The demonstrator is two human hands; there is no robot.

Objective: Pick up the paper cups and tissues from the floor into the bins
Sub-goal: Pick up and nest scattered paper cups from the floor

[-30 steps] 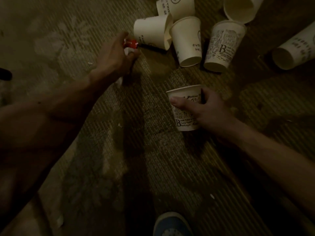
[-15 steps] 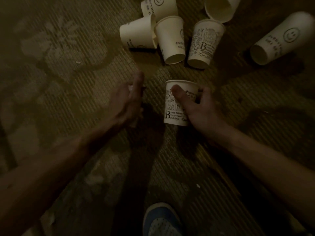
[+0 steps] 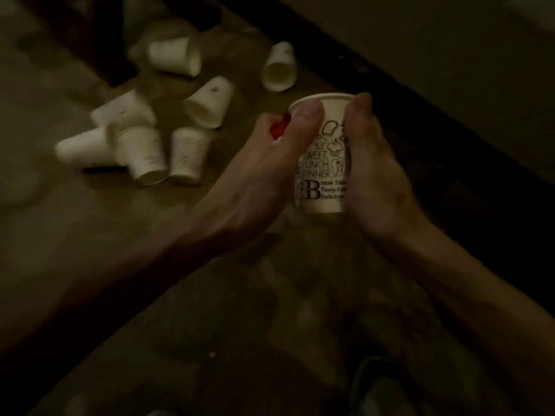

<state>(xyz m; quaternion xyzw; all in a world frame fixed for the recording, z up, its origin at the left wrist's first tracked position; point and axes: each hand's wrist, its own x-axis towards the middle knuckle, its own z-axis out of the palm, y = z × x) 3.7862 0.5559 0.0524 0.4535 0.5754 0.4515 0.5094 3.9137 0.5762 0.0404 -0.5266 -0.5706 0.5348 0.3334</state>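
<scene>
Lifts the printed cup [image 3: 322, 178] well clear of the carpet [image 3: 90, 250] and holds it upright at mid-frame, against held low and close to the pile half a second back. Wraps the right hand [image 3: 378, 178] round the cup's right wall, grip curled firm, thumb up near the rim. Brings the left hand [image 3: 255, 181] right across and in: apart from the cup a moment ago, now touching it, thumb pressed flat on the near wall just under the rim. Keeps the red-and-white scrap [image 3: 277, 132] pinched in the left fingers, the same one snatched from beside the pile a second ago; maybe a tissue pack or wrapper, too dim to call. Hovers that scrap just beside the rim, not yet inside. Reads as a move to stuff the scrap into the cup and carry both in one trip. Leaves the loose cups [image 3: 141, 154] lying tipped over on the carpet, off to the upper left now with the view swung round, well apart from both hands. Shows no bin anywhere, so nothing binned yet: one cup and one scrap in hand, seven or so cups left to gather. Calls next for tipping the scrap over the rim, then finding the bins.
</scene>
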